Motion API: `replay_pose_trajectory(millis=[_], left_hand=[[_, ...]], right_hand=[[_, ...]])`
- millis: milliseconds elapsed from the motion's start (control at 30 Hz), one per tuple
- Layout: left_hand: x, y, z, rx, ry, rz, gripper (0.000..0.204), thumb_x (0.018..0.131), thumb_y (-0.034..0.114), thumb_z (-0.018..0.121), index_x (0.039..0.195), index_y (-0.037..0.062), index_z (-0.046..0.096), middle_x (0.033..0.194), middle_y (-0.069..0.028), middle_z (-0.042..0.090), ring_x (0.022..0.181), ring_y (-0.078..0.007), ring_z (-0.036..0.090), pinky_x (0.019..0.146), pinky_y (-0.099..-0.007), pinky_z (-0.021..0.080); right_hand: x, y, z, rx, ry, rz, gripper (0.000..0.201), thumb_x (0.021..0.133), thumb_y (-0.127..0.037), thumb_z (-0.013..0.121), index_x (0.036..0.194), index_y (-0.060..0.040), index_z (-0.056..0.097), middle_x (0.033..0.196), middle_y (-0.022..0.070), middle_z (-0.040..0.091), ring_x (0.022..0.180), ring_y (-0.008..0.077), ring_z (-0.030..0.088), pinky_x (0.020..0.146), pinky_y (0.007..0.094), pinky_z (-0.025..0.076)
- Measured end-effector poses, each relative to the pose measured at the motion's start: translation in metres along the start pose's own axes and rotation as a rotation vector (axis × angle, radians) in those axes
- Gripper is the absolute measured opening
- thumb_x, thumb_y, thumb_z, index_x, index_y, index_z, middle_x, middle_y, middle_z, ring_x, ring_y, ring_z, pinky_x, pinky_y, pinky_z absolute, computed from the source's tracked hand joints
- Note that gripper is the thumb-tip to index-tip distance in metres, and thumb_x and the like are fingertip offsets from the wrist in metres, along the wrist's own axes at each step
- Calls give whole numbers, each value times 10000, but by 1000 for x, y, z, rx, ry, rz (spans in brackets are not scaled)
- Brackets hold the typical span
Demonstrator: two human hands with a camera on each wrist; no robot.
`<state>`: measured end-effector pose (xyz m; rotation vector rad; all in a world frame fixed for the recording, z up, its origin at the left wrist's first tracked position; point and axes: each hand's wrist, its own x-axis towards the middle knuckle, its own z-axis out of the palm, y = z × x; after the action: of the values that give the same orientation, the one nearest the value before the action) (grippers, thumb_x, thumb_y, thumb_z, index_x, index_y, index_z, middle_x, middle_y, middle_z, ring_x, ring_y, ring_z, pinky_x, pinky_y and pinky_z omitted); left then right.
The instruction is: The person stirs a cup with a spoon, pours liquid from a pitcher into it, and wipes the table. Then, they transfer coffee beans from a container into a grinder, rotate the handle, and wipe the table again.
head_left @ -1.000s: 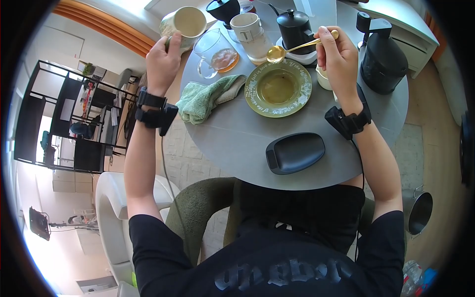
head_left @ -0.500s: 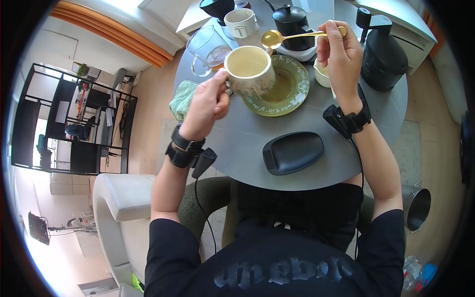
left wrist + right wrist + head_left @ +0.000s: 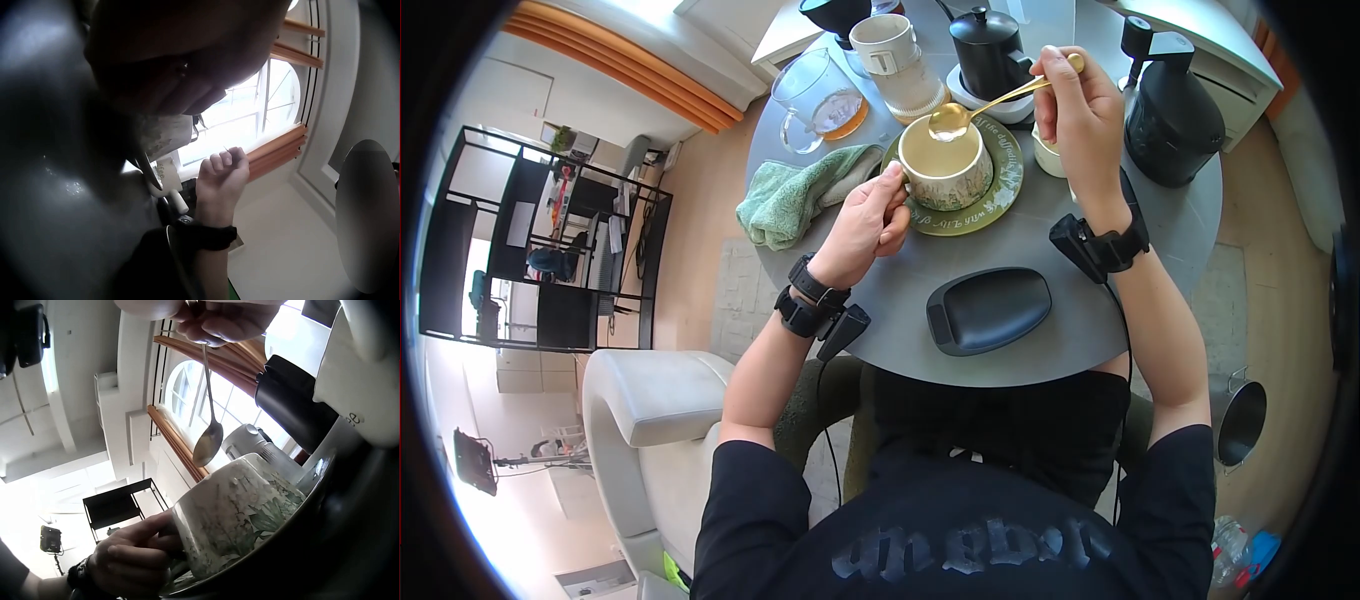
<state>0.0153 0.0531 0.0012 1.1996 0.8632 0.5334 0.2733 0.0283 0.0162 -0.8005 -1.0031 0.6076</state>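
A mug (image 3: 948,187) with a leafy pattern and pale inside sits over the green lettered saucer (image 3: 1006,160), covering much of it. My left hand (image 3: 862,228) grips the mug's handle at its left side. In my right hand (image 3: 1085,115), thumb and fingers pinch the handle of a gold spoon (image 3: 1012,92). The spoon's bowl hangs over the mug's far rim in the head view. From the right wrist, the spoon (image 3: 208,445) points downward, its bowl above the patterned mug (image 3: 240,509). My left hand (image 3: 134,553) shows there at the mug's side.
A green towel (image 3: 785,205) lies left of the saucer, with a glass pitcher (image 3: 840,108) of amber liquid behind it. Farther back stand a white cup (image 3: 885,45), a black pot (image 3: 988,48) and a black canister (image 3: 1175,130). A black scoop-shaped tray (image 3: 992,312) lies near the front edge.
My left hand has brought the mug from the far left over to the saucer and lowered it there. The spoon's bowl has tipped down over the mug; the right hand has stayed nearly in place.
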Motion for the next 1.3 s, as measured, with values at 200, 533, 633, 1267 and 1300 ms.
replay_pose_trajectory(millis=[200,533,633,1267,1300], left_hand=[[-4,9,-2,244,85,-40,466,1079,521,429,942,89,535,543,25,473,413,-64,385,401,-213,311],[14,31,-16,900,278,587,818,830,478,812,1327,-68,457,1114,-183,632,1079,-266,634,953,-381,507],[26,35,-6,1031,121,706,1096,702,529,888,1443,-82,360,1329,-275,570,1288,-384,550,1111,-433,409],[59,45,-22,847,-134,714,870,831,475,816,1459,5,439,1339,-162,629,1292,-272,582,1108,-403,431],[57,45,-24,818,-122,738,686,952,471,683,1418,2,496,1332,-147,631,1270,-248,593,1092,-387,442]], right_hand=[[0,-1,1,-68,-98,70,262,1031,-268,612,911,-36,634,620,-45,534,512,9,452,468,188,341],[-4,2,7,-257,-303,74,169,990,-175,680,1019,-12,645,814,-30,642,738,12,578,679,182,468],[-4,2,6,-297,-323,72,166,991,-166,676,1039,-10,648,834,-26,647,752,16,589,695,181,480],[-9,-1,12,-407,-282,10,178,974,-182,718,979,-12,666,800,-42,632,720,1,560,643,165,441],[-8,-1,11,-407,-284,18,185,972,-190,723,974,-13,669,797,-42,633,714,-1,554,632,164,433]])
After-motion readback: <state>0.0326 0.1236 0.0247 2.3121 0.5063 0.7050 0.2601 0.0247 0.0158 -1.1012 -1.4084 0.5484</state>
